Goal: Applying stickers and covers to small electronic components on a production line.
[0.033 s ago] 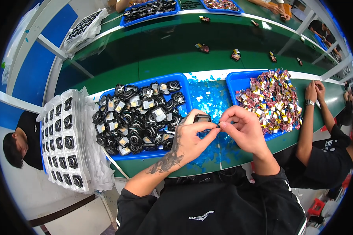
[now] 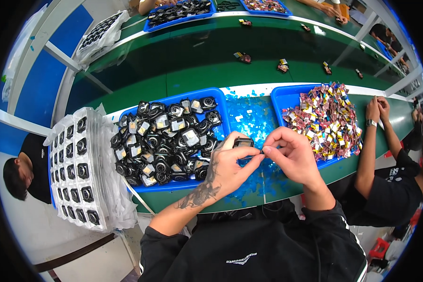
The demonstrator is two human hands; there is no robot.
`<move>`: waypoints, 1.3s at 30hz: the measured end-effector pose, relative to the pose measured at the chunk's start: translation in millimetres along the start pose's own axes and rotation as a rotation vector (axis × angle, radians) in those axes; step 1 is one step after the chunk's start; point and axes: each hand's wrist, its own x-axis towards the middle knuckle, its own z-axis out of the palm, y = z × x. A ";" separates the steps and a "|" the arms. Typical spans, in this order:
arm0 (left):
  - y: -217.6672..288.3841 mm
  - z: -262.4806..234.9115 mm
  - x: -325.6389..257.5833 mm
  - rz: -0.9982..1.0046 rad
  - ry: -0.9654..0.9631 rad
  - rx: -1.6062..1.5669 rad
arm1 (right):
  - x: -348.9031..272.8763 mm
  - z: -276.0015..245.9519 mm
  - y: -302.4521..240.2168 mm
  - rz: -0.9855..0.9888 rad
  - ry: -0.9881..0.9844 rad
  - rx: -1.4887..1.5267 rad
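My left hand (image 2: 230, 164) is closed around a small black watch case (image 2: 243, 142), held above the bench. Thumb and fingertip of my right hand (image 2: 293, 152) pinch together at the case's right side; whatever they grip is too small to make out. To the left, a heap of black watch cases (image 2: 162, 167) fills a blue bin (image 2: 225, 110). Another blue bin (image 2: 277, 99), on the right, is piled with small pink, yellow and white electronic parts (image 2: 322, 124). Scraps of blue film (image 2: 249, 117) lie between the bins, beneath my hands.
Stacked white trays (image 2: 73, 162) of watch cases stand at far left, near a seated person (image 2: 21, 174). Beyond the bins runs a green conveyor (image 2: 197, 61) carrying a few loose parts (image 2: 282, 66). A co-worker's hands (image 2: 378, 108) are at the right; more bins (image 2: 178, 14) stand opposite.
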 end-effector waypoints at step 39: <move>-15.4 10.6 -9.3 -0.311 0.007 -0.730 | 14.4 43.5 6.5 -0.275 0.308 -0.223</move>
